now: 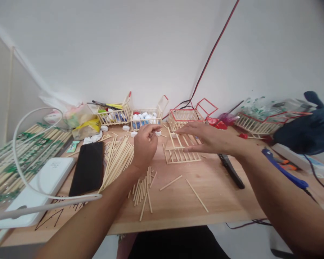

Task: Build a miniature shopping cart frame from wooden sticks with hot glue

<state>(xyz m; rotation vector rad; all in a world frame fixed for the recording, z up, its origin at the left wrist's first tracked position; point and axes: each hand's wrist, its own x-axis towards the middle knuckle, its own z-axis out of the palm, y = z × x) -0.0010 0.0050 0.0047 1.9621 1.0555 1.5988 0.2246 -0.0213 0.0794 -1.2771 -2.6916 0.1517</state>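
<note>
A small frame of wooden sticks (182, 160), with a row of upright bars, stands mid-table. Above its right side is my right hand (205, 136), thumb and fingers stretched apart; whether it touches the sticks I cannot tell. To the left of the frame, my left hand (146, 145) has curled fingers pressed together, and anything between them is hidden. Below that hand lies a scatter of short cut sticks (142, 190). A pile of longer sticks (118, 158) spreads to its left. Two loose sticks, one of them a longer stick (197, 195), rest in front of the frame.
Stick baskets line the wall, including a basket with bottle caps (145, 120) and a red-rimmed basket (185, 117). Black-handled pliers (231, 171) and a blue-handled tool (284, 169) lie right. A phone (88, 167), white power bank (40, 190) with cable, and packaged sticks (29, 154) occupy the left.
</note>
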